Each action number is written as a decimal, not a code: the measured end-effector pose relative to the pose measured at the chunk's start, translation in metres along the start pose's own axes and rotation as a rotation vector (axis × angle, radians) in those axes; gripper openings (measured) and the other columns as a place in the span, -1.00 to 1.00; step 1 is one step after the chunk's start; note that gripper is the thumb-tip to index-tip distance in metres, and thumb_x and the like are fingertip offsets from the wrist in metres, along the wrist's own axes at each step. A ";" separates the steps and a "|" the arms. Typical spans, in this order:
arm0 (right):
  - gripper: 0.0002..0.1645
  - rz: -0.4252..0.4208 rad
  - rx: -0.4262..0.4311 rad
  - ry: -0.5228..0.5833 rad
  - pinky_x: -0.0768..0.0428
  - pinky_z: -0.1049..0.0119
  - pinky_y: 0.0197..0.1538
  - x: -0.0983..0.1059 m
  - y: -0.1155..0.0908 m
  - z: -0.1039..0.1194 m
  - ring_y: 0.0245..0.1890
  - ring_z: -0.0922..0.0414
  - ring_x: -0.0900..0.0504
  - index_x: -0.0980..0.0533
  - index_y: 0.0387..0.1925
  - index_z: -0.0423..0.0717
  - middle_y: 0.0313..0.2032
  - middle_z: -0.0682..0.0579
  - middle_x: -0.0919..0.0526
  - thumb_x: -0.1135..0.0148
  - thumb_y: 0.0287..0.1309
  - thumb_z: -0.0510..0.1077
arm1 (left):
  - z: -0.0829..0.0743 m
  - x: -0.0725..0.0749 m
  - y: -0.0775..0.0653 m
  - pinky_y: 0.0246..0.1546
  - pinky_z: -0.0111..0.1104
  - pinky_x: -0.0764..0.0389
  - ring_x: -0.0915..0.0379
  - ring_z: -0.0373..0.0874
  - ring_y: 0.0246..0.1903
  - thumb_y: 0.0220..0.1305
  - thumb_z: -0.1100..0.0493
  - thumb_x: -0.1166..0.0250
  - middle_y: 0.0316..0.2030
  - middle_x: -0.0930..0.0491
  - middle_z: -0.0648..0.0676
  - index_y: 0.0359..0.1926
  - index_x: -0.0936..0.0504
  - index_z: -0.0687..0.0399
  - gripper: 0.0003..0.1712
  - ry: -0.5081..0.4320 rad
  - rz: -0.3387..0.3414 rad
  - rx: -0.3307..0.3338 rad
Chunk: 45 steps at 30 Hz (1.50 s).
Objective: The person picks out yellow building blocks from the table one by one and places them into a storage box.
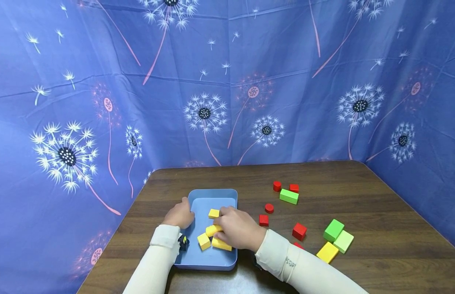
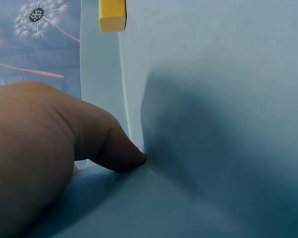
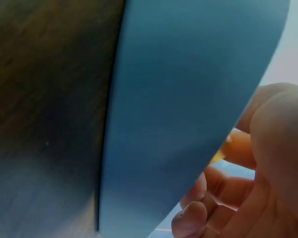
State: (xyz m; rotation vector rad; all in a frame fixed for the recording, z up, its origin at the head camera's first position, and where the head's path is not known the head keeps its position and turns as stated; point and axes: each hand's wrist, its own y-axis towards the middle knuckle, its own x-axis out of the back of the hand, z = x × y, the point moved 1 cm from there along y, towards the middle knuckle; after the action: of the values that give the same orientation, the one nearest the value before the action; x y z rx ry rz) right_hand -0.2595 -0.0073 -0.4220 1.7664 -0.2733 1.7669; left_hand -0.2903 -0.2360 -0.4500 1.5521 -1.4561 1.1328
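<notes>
Container inspected: one shallow, rounded-corner blue plastic tray (image 1: 207, 261), resting on the dark wood-grain table (image 1: 389, 228). My left hand (image 1: 179, 214) grips the tray's left side; in the left wrist view my thumb (image 2: 107, 144) presses against the inner face of the wall. My right hand (image 1: 240, 228) reaches over the tray's right wall, fingers curled, thumb and forefinger pinching a smooth yellow cylinder (image 1: 212, 231), which lies on its side within the tray's outline; whether it touches the tray floor I cannot tell. Other contents noted: a yellow rectangular block (image 1: 214, 213) beyond the cylinder, just beside my fingers; a yellow cube-like block (image 1: 204, 241) standing nearer me, left of centre; and a long yellow bar (image 1: 222, 245) beside it, partly covered by my hand. All visible contents are yellow. Outside the tray, to its right on the table: a short red cylinder (image 1: 277, 186), a small red block (image 1: 294, 188) and a long green block (image 1: 288, 196) grouped together; a flat red disc (image 1: 269, 208) above a red cube (image 1: 263, 220); a larger red cube (image 1: 299, 231); and, close together, a green block (image 1: 333, 230), a light green block (image 1: 343, 241) and a flat yellow slab (image 1: 327, 252).
</notes>
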 end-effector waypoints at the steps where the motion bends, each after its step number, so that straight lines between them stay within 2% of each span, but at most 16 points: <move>1: -0.66 0.008 -0.005 -0.003 -0.47 0.43 -0.50 -0.001 0.000 0.000 -0.45 0.25 -0.34 -0.67 -0.16 0.14 -0.35 0.15 -0.52 -0.37 0.02 0.14 | 0.001 0.000 0.000 -0.12 0.11 -0.53 -0.48 0.17 -0.14 0.29 0.14 -0.09 0.06 -0.44 0.42 0.35 0.04 0.48 -0.21 0.001 0.000 -0.002; 6: -0.68 0.046 -0.023 -0.045 -0.43 0.42 -0.54 -0.008 0.000 0.002 -0.45 0.25 -0.32 -0.63 -0.13 0.12 -0.36 0.14 -0.44 -0.34 0.07 0.11 | 0.002 -0.002 0.001 -0.13 0.10 -0.53 -0.48 0.15 -0.15 0.29 0.14 -0.09 0.06 -0.45 0.42 0.35 0.04 0.48 -0.21 0.002 0.008 -0.010; 13: -0.70 0.030 0.001 -0.113 -0.50 0.39 -0.48 -0.010 0.001 0.005 -0.43 0.24 -0.33 -0.61 -0.16 0.03 -0.35 0.13 -0.45 -0.31 0.10 0.06 | 0.001 -0.001 0.001 -0.13 0.12 -0.53 -0.48 0.17 -0.14 0.29 0.14 -0.09 0.05 -0.46 0.41 0.35 0.04 0.48 -0.21 -0.001 0.008 -0.005; 20: -0.50 0.031 0.022 -0.164 -0.55 0.35 -0.41 -0.012 0.001 0.007 -0.35 0.19 -0.37 -0.52 0.10 0.01 -0.18 0.07 -0.54 -0.30 0.12 0.03 | 0.001 0.001 0.000 -0.15 0.12 -0.54 -0.49 0.17 -0.15 0.28 0.15 -0.09 0.04 -0.46 0.42 0.35 0.03 0.48 -0.22 0.000 0.004 -0.004; 26: -0.57 0.028 0.012 -0.151 -0.52 0.35 -0.34 -0.012 0.001 0.008 -0.36 0.18 -0.35 -0.54 -0.03 0.02 -0.21 0.10 -0.59 -0.36 0.00 -0.10 | -0.001 0.002 -0.001 -0.13 0.11 -0.54 -0.48 0.16 -0.14 0.28 0.14 -0.08 0.05 -0.45 0.42 0.35 0.05 0.49 -0.21 0.002 0.002 -0.007; 34: -0.73 -0.003 0.042 -0.169 -0.48 0.35 -0.36 -0.014 -0.002 0.006 -0.39 0.18 -0.31 -0.62 -0.20 0.09 -0.29 0.13 -0.55 -0.36 -0.03 -0.14 | -0.002 0.001 -0.001 -0.11 0.12 -0.52 -0.46 0.16 -0.12 0.28 0.15 -0.08 0.08 -0.43 0.43 0.35 0.04 0.49 -0.21 0.000 0.004 -0.001; 45: -0.71 -0.020 0.056 -0.148 -0.50 0.37 -0.33 -0.010 -0.004 0.007 -0.36 0.19 -0.33 -0.62 -0.19 0.11 -0.26 0.13 -0.54 -0.37 -0.04 -0.16 | -0.001 0.001 -0.002 -0.12 0.12 -0.53 -0.47 0.17 -0.12 0.28 0.14 -0.09 0.07 -0.43 0.43 0.35 0.02 0.47 -0.22 -0.004 0.005 0.005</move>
State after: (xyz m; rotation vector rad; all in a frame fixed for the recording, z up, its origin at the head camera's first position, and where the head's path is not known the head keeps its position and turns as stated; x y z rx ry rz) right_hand -0.2522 -0.0106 -0.4325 1.9369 -0.2692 1.6469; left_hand -0.2887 -0.2355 -0.4490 1.5562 -1.4612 1.1375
